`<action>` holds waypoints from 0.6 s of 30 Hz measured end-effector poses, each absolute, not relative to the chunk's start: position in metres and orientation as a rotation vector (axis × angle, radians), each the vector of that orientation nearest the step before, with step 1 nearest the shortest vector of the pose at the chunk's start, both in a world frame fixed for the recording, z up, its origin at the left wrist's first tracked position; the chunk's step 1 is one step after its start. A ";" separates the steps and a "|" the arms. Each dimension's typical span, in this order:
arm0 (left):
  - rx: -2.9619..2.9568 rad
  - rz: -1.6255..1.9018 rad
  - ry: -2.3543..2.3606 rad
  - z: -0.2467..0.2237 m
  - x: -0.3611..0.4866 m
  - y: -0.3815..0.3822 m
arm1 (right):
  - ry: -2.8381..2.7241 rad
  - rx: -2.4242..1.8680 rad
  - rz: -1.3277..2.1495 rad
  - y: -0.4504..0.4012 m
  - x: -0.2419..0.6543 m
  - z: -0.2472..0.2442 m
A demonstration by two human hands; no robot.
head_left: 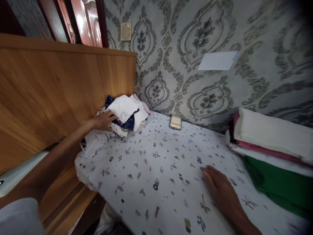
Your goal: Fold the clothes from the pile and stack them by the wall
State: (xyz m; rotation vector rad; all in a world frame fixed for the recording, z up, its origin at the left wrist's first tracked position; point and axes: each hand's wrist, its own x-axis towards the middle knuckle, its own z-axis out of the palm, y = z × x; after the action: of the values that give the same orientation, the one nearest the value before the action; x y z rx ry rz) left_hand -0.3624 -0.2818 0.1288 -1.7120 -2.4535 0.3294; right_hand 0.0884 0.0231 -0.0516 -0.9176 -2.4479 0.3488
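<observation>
A loose heap of white, navy and pink clothes [127, 109] lies at the far left corner of a white patterned sheet [156, 169]. My left hand [105, 120] reaches to the near left side of this heap, its fingers apart and touching the cloth; no firm grip shows. On the right part of the sheet rests my right hand [216, 181], palm down with fingers extended and nothing in it. A folded stack with a cream cloth [274, 135] on top and a green cloth [281, 182] at the bottom sits to the right of my right hand.
A small pixelated card-like item [175, 122] lies near the wall edge. A wooden headboard-like panel [61, 88] rises at the left. The patterned wall [171, 42] carries a switch plate [126, 31] and a white paper [217, 60]. Pale fabric [107, 218] hangs below the sheet's near edge.
</observation>
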 end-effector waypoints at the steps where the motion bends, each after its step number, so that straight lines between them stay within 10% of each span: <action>1: -1.710 0.302 -2.457 0.136 -0.358 -0.282 | -2.437 -0.925 0.347 0.023 0.088 -0.052; 8: -1.642 0.075 -2.497 0.172 -0.305 -0.278 | -2.390 -0.930 0.348 0.025 0.088 -0.058; 18: -1.998 0.308 -2.517 0.077 -0.258 -0.269 | -2.436 -0.923 0.378 0.023 0.089 -0.053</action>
State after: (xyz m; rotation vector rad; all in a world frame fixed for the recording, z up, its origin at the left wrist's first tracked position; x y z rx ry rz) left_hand -0.2575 -0.2689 0.0770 -1.9981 -2.5167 0.3080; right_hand 0.0891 0.0234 -0.0527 -0.9234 -2.4356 0.3778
